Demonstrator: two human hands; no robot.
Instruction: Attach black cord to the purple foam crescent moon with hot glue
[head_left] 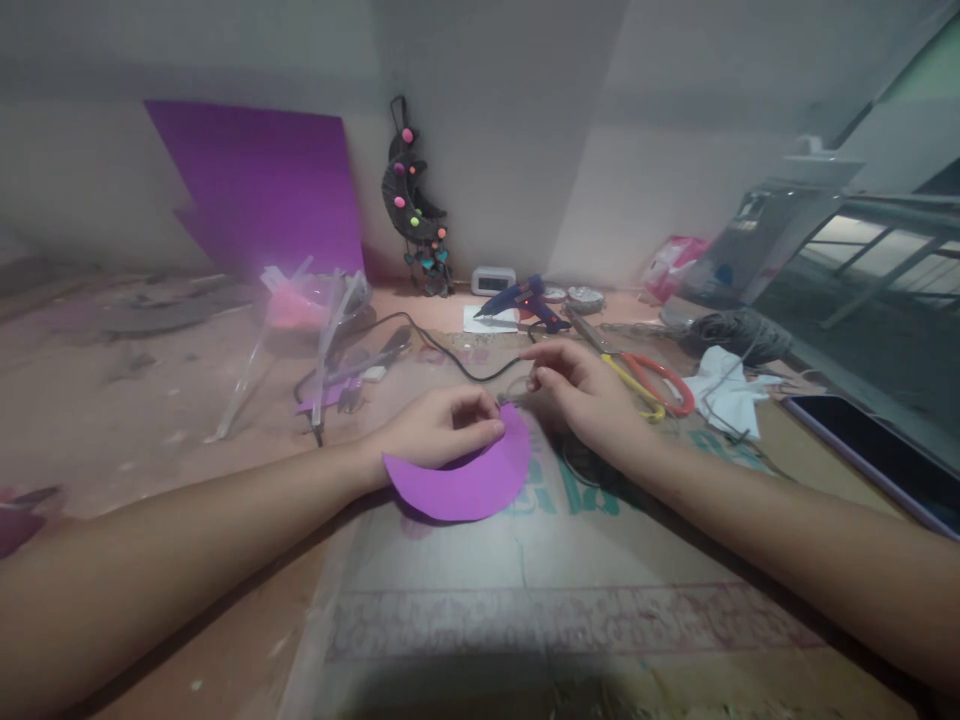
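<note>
My left hand [439, 428] has its grip on the purple crescent [469, 492]. At two o'clock from that, my right hand's [585, 395] grip looks narrow; I can't tell what it holds.

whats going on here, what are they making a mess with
A person's left hand pinches a purple paper crescent near its upper tip. Their right hand is just beside it, fingertips by some thin grey cord; whether it grips the cord is hard to tell. Behind the hands lie a blue glue gun and a pair of scissors. A dark crescent ornament with colored dots stands out against the wall, near a large purple sheet.
</note>
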